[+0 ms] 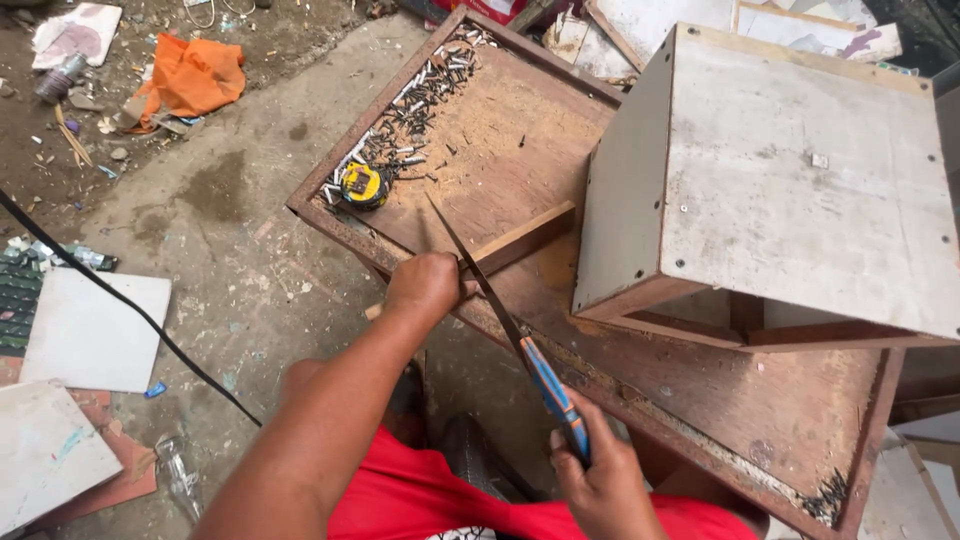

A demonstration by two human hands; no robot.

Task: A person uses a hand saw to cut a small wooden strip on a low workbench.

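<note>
My right hand (600, 480) grips the blue and orange handle of a hand saw (500, 310). Its thin dark blade slants up and left across a narrow wooden strip (525, 237). My left hand (425, 285) is closed on the near end of that strip, right beside the blade. The strip lies on a shallow brown wooden tray (480, 170) covered in sawdust.
A yellow tape measure (364, 185) and several loose nails (415, 105) lie in the tray's far left corner. A pale plywood box (800, 190) stands on the right. White tiles (90, 330), a black cable (130, 310) and an orange cloth (195, 75) lie on the dirty floor.
</note>
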